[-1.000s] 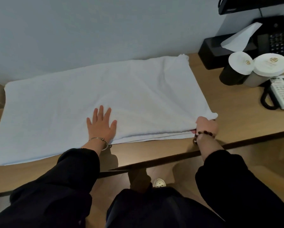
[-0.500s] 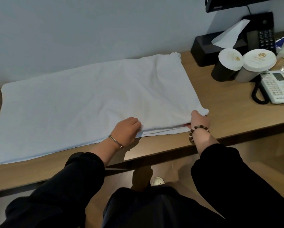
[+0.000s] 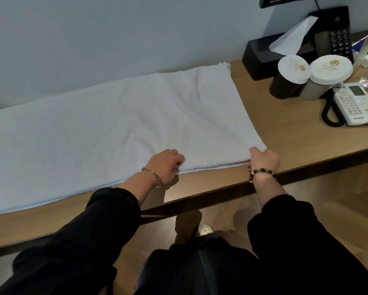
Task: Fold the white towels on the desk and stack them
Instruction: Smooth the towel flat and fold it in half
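Through the head camera I saw the white towel (image 3: 114, 133) spread flat along the desk (image 3: 296, 145), its far edge close to the wall. At its near edge more than one layer showed. The left hand (image 3: 165, 166) gripped this near edge about the middle, fingers curled together onto the cloth. The fingertips were hidden behind the knuckles, so I could not tell how much cloth they held. The right hand (image 3: 264, 159) pinched the towel's near right corner, thumb on top, with the other fingers tucked under the cloth and out of sight. The towel's left end reached the border of the picture. Right of the towel, well apart from it, stood a black tissue box (image 3: 261, 58), two lidded cups (image 3: 289, 81) and a telephone (image 3: 357, 107) — this last one cut off by the frame.
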Motion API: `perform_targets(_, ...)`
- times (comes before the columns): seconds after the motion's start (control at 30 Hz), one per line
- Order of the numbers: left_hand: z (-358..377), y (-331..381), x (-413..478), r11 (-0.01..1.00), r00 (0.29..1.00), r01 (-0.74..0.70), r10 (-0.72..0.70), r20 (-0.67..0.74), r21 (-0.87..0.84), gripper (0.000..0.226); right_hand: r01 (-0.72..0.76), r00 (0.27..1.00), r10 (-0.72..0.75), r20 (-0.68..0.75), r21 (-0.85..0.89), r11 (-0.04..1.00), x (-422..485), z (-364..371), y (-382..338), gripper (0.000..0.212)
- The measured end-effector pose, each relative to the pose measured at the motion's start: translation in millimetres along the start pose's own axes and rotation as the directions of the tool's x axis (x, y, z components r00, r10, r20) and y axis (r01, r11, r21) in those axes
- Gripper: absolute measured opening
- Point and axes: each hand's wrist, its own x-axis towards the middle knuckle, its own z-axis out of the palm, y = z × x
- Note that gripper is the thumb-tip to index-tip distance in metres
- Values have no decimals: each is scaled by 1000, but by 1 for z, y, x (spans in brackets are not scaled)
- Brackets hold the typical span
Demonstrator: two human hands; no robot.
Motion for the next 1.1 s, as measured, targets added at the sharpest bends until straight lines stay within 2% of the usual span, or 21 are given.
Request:
perform_targets(0.07, 0, 2, -1, 1000, 1000, 16, -16, -8, -10, 10, 111, 992, -122, -14, -318, 941, -2, 0, 9, 20)
perform_targets(0.1, 0, 3, -1, 1000, 1000, 21, -21, -11, -18, 9, 163, 983, -183, -9, -418, 894, -3, -1, 10, 17)
perform_targets(0.17, -1, 4, -1, 999, 999, 35, -36, -7, -38, 8, 258, 949, -315, -11, -543, 799, -2, 0, 7, 35)
perform_targets(0.23, -1, 5, -2, 997, 999, 50, -49, 5, -62, 8, 425, 862, -504, 48, -611, 668, -3, 5, 2, 53)
perform_targets(0.3, -1, 5, -3, 993, 997, 71, -70, 16, -89, 7, 627, 731, -633, 256, -619, 474, -10, 15, -1, 42)
perform_targets(0.37, 0, 3, -5, 991, 998, 70, -69, 17, -114, 6, 692, 667, -617, 417, -654, 306, -17, 26, 3, 32)
perform_targets(0.43, -1, 3, -8, 987, 997, 76, -72, 34, -142, 8, 629, 701, -583, 412, -741, 233, -20, 31, 0, 31)
perform_targets(0.5, -2, 2, -9, 972, 994, 99, -87, 69, -215, 12, 572, 728, -569, 384, -797, 195, -20, 36, -13, 28)
perform_targets(0.57, -8, 0, -10, 921, 992, 127, -128, 20, -367, 8, 640, 670, -613, 419, -744, 192, -21, 48, -28, 30)
perform_targets(0.6, -10, -4, -11, 900, 981, 115, -169, -92, -420, 12, 704, 629, -623, 465, -680, 203, -22, 56, -33, 37)
perform_targets(0.63, -10, -11, -12, 910, 947, 95, -207, -246, -403, 19, 757, 598, -609, 521, -618, 214, -23, 63, -35, 44)
perform_targets(0.67, -10, -21, -14, 937, 903, 120, -240, -356, -327, 29, 786, 582, -572, 578, -581, 213, -23, 70, -35, 51)
perform_targets(0.7, -9, -34, -17, 950, 883, 186, -273, -381, -249, 38, 794, 582, -524, 622, -572, 204, -21, 75, -32, 55)
perform_targets(0.77, 0, -60, -32, 936, 910, 349, -352, -217, -56, 53, 774, 611, -442, 657, -613, 158, -11, 80, -20, 58)
perform_targets(0.83, 13, -82, -48, 931, 929, 357, -345, -135, 77, 60, 736, 646, -430, 631, -664, 132, -4, 82, -12, 60)
perform_targets(0.97, 10, -99, -60, 937, 937, 339, -329, -115, 84, 63, 672, 699, -508, 504, -707, 222, -7, 83, -8, 63)
perform_targets(1.1, 6, -107, -66, 956, 954, 287, -280, -106, 58, 67, 543, 814, -389, 432, -804, 243, -10, 87, -14, 66)
